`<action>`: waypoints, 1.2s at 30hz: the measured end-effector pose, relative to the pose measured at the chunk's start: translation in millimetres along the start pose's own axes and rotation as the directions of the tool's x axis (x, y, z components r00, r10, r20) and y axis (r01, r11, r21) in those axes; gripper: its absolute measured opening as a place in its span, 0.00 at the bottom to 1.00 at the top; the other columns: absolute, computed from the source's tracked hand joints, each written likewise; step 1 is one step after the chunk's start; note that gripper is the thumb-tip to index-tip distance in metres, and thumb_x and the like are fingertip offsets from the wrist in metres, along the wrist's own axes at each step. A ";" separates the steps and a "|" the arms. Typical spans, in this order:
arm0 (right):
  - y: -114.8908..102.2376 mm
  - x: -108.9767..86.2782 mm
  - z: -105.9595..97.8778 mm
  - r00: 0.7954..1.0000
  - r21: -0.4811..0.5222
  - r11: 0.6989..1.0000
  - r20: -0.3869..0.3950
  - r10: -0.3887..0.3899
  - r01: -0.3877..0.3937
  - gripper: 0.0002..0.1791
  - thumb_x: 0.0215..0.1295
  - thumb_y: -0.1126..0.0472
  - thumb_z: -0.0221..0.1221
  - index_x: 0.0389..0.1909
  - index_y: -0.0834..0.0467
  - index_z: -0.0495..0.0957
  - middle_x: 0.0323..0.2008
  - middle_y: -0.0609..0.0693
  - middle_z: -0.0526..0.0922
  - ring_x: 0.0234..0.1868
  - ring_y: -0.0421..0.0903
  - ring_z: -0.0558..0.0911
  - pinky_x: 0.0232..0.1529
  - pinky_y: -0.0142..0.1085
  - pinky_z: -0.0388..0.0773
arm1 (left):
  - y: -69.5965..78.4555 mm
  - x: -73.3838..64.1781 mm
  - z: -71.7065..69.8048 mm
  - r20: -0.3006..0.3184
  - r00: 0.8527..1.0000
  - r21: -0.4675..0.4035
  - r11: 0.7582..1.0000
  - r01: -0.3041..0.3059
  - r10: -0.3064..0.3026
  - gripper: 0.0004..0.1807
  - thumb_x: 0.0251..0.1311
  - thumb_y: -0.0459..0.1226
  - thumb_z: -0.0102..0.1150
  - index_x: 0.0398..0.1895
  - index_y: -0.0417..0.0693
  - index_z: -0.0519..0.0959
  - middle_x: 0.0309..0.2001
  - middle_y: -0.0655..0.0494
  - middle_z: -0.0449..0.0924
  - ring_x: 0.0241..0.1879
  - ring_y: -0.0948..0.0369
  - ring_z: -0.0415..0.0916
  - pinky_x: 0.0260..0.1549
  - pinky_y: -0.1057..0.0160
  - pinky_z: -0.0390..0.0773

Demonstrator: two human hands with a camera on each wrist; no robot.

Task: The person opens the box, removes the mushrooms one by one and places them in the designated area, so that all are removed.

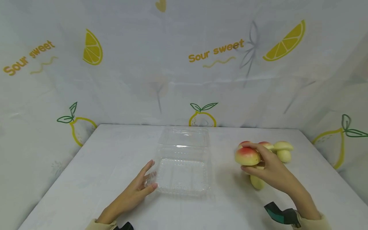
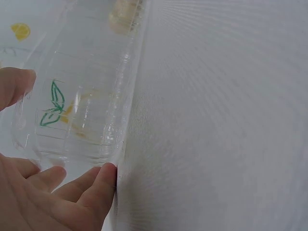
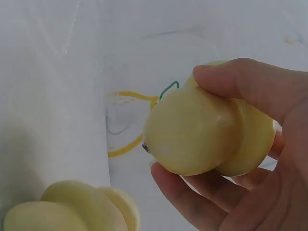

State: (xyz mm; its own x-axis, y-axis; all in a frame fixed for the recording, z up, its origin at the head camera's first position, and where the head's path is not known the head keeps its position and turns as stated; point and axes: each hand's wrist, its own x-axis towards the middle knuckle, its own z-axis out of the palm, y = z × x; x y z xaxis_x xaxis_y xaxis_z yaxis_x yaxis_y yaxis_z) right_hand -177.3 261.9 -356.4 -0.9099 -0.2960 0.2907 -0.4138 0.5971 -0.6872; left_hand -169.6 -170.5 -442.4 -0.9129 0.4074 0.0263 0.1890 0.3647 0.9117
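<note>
My right hand [image 1: 268, 167] grips a toy mushroom [image 1: 247, 156] with a red-and-yellow cap, thumb on one side and fingers on the other. In the right wrist view, the pale rounded end of the mushroom [image 3: 192, 132] shows a small dark spot. At the left edge of a clear plastic clamshell box [image 1: 184, 191], my left hand [image 1: 133, 193] spreads its fingers against the side. The left wrist view has the thumb close to the rim and the fingertips [image 2: 107, 173] low on the box wall. The box stands with its lid [image 1: 184, 137] folded back.
Beyond and beside the right hand are more toy mushrooms: a pale one [image 1: 283, 150], a red-topped one [image 1: 265, 145], and one whose stem [image 1: 257, 182] points towards me. A white table [image 1: 115, 153] carries everything, with a lemon-printed cloth [image 1: 138, 80] behind it.
</note>
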 end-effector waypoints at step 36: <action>56.9 -26.0 -73.1 0.979 -0.088 0.976 -0.068 0.193 -0.198 0.35 0.65 0.63 0.65 0.69 0.60 0.58 0.54 0.40 0.68 0.43 0.19 0.73 0.35 0.22 0.79 | -1.4 0.1 -0.3 -0.010 1.000 -0.022 1.000 0.010 -0.010 0.45 0.71 0.40 0.55 0.81 0.51 0.38 0.81 0.45 0.38 0.75 0.33 0.50 0.64 0.34 0.67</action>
State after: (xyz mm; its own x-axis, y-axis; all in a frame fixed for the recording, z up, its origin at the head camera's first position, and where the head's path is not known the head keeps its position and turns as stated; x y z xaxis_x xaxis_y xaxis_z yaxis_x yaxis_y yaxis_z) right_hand -179.4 358.0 -354.4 -0.9725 -0.1244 0.1971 -0.2262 0.7070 -0.6700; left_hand -170.1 -171.3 -443.6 -0.9181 0.3958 0.0212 0.1721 0.3500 0.9208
